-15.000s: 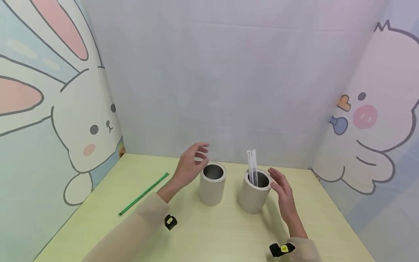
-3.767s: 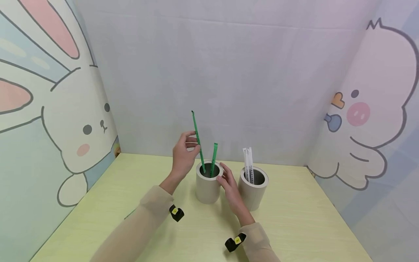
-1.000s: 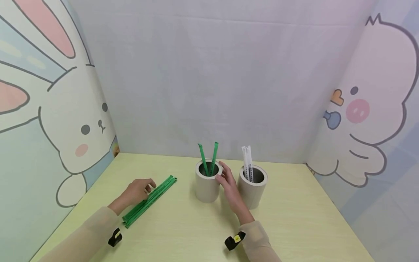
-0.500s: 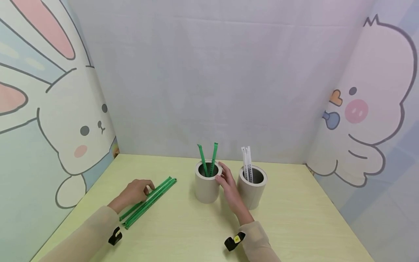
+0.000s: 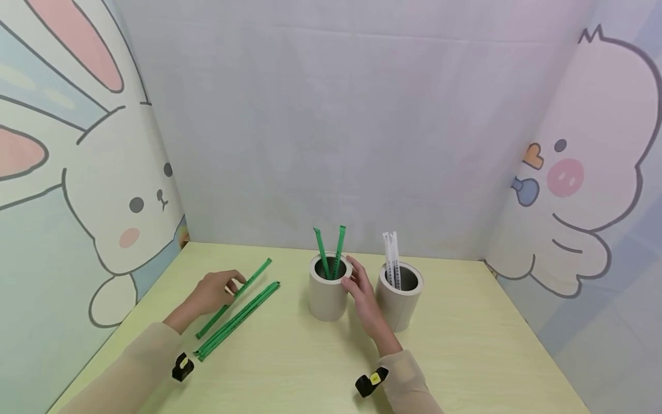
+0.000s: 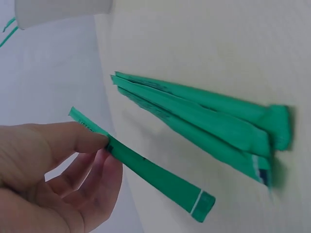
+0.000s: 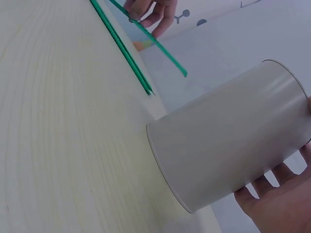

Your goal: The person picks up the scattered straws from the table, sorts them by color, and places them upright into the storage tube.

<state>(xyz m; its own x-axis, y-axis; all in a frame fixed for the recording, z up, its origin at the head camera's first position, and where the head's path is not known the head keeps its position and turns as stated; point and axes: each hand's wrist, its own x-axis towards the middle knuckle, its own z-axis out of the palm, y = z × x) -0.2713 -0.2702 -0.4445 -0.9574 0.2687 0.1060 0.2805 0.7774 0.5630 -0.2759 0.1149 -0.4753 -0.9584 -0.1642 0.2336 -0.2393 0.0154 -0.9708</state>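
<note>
Above the table (image 5: 320, 374), a green stick (image 5: 253, 278) slants away rightward.

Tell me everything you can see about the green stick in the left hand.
The green stick is a slim, wrapper-like strip, its material probably plastic film or paper, with dark printing and a pale band near one end. The left hand pinches it partway along its length. It slants, apparently held off the table, apart from the green bundle beside it.

Blurred print (image 6: 88, 124) on held packet (image 6: 155, 174)
</note>
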